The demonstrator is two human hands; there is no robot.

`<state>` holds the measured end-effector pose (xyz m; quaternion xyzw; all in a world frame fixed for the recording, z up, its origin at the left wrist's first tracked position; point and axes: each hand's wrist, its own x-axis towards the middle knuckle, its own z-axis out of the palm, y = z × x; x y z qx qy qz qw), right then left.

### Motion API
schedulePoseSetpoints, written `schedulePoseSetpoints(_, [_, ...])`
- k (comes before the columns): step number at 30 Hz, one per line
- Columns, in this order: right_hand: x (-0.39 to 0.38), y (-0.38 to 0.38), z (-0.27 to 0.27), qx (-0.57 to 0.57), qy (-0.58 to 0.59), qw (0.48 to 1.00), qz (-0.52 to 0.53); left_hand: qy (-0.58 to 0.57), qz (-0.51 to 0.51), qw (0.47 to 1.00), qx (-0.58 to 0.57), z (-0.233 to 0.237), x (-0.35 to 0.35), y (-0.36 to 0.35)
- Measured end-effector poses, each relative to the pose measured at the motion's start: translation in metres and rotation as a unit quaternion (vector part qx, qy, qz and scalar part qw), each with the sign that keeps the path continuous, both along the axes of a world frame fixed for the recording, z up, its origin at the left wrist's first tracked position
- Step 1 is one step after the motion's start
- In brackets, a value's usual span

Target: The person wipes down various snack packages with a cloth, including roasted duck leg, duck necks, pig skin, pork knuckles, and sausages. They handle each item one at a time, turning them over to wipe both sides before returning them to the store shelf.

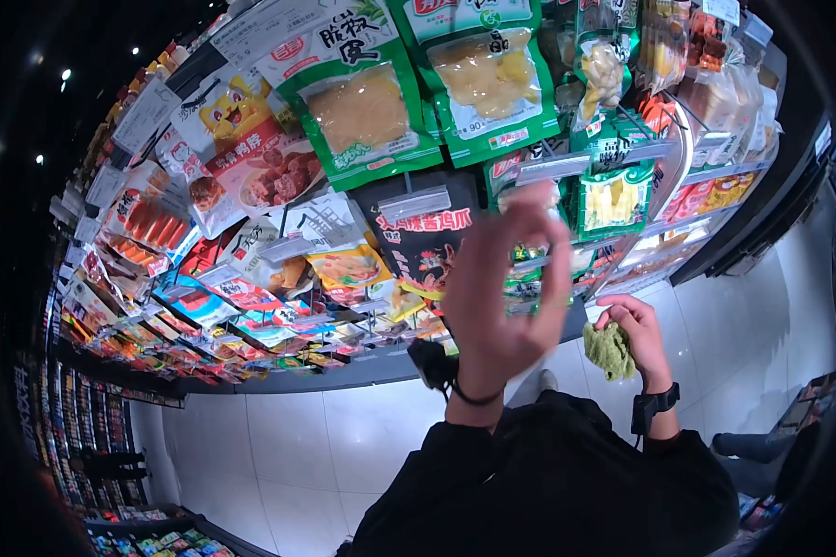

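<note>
My left hand (511, 288) is raised in front of the hanging snack packets and smeared by motion. Its fingers curve with a wide gap inside them, and no object shows there. Behind it hang a black packet (418, 246) and a green-edged packet with a clear window (488, 79). Lower and to the right, my right hand (639, 339) is closed around a crumpled green cloth (608, 351), which hangs below its fingers, away from the shelf. Dark bands with small devices sit on both wrists.
Rows of packets hang on hooks with price-tag holders (553, 168) sticking out toward me. A lower shelf edge (344, 371) runs above the pale tiled floor (297, 446). At the right, a person's leg (752, 447) shows near another display; more shelves (84, 436) stand at left.
</note>
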<state>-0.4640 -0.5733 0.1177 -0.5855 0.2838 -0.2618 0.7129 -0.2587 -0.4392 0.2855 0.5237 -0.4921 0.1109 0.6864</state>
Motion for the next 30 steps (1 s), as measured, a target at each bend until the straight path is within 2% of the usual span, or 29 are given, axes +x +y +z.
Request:
schedulePoseSetpoints(1, [-0.002, 0.003, -0.003, 0.006, 0.012, 1.0, -0.006, -0.063, -0.11, 0.991, 0.035, 0.001, -0.011, 0.034])
schedulePoseSetpoints(2, [-0.005, 0.007, -0.006, 0.014, 0.025, 1.0, -0.011, -0.151, -0.251, 0.956, -0.004, 0.0, -0.013, 0.045])
schedulePoseSetpoints(4, [-0.008, 0.016, -0.013, -0.007, 0.033, 0.999, -0.024, -0.113, -0.255, 0.935, -0.217, -0.006, -0.051, 0.054])
schedulePoseSetpoints(8, [-0.016, 0.032, -0.024, 0.02, 0.037, 0.999, -0.025, -0.144, -0.241, 0.934, -0.222, 0.012, -0.056, 0.08])
schedulePoseSetpoints(9, [-0.016, 0.034, -0.027, 0.027, 0.042, 0.998, -0.028, -0.096, -0.193, 0.961, -0.173, 0.012, -0.069, 0.09])
schedulePoseSetpoints(10, [-0.018, 0.036, -0.029, 0.035, 0.048, 0.998, -0.027, -0.091, -0.188, 0.963, -0.171, 0.008, -0.07, 0.079])
schedulePoseSetpoints(12, [-0.018, 0.033, -0.03, 0.034, 0.05, 0.998, -0.015, -0.175, -0.175, 0.917, -0.313, 0.0, -0.064, 0.046])
schedulePoseSetpoints(14, [-0.024, 0.024, -0.036, 0.0, 0.051, 0.999, 0.002, -0.14, -0.185, 0.959, -0.16, 0.0, -0.055, 0.048])
schedulePoseSetpoints(16, [-0.032, 0.01, -0.031, 0.006, 0.044, 0.999, 0.002, -0.145, -0.152, 0.971, -0.116, -0.016, -0.045, 0.023])
schedulePoseSetpoints(17, [-0.037, 0.001, -0.028, 0.007, 0.042, 0.999, -0.002, -0.155, -0.101, 0.983, 0.014, -0.007, -0.036, 0.022])
schedulePoseSetpoints(18, [-0.04, -0.01, -0.025, 0.003, 0.037, 0.999, -0.006, -0.032, -0.044, 0.992, -0.114, -0.026, -0.044, -0.019])
schedulePoseSetpoints(19, [-0.044, -0.021, -0.024, 0.002, 0.036, 0.999, -0.006, 0.006, -0.01, 0.999, 0.03, -0.025, -0.029, -0.03])
schedulePoseSetpoints(20, [-0.051, -0.03, -0.023, 0.001, 0.035, 0.999, 0.001, 0.01, 0.032, 0.998, 0.048, -0.027, -0.021, -0.057])
schedulePoseSetpoints(24, [-0.08, -0.071, -0.026, 0.005, 0.022, 1.0, 0.008, 0.026, 0.075, 0.996, 0.039, -0.032, 0.005, -0.149])
schedulePoseSetpoints(27, [-0.098, -0.097, -0.028, 0.022, 0.03, 0.999, -0.005, 0.006, 0.213, 0.961, 0.179, -0.02, 0.011, -0.19])
schedulePoseSetpoints(28, [-0.103, -0.105, -0.031, 0.018, 0.028, 0.999, 0.001, 0.006, 0.219, 0.96, 0.175, -0.017, 0.012, -0.198])
schedulePoseSetpoints(30, [-0.111, -0.12, -0.037, 0.007, 0.036, 0.999, 0.018, 0.039, 0.25, 0.917, 0.309, 0.008, 0.002, -0.201])
